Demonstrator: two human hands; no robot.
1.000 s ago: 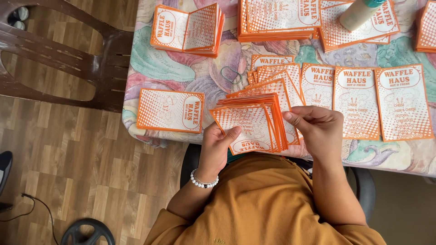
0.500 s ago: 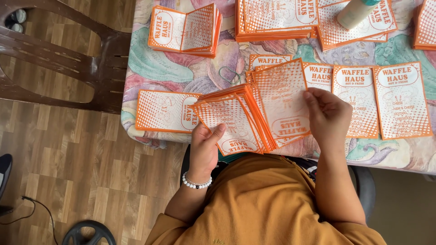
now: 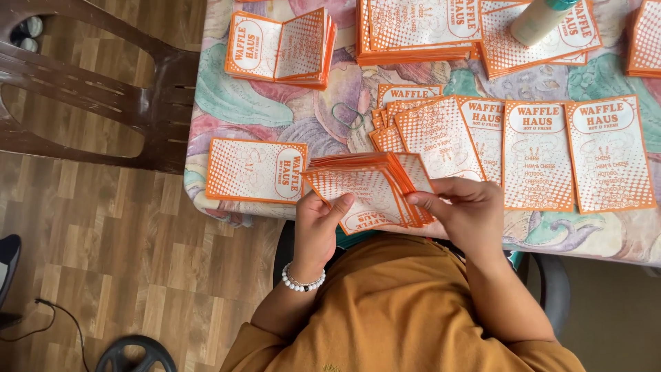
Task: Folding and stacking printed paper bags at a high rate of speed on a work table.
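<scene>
Now, left to right:
Left hand (image 3: pixel 322 224): clasps the orange paper stack (image 3: pixel 365 187) at its seven o'clock corner.
Stack: at table (image 3: pixel 227 110) edge; judged light, floppy, slippery; grip edges.
Right hand (image 3: pixel 463 210): pinches its three o'clock edge.

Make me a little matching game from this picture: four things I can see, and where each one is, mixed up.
Things:
1. fanned stack of orange cards
2. green rubber band
3. brown plastic chair
4. pale bottle

Places:
A. lying on a pile of cards at the far side of the table
B. on the wooden floor, left of the table
C. held in the left hand, the right hand at its edge
D. lying flat on the flowered tablecloth

Pairs: 1-C, 2-D, 3-B, 4-A
</scene>
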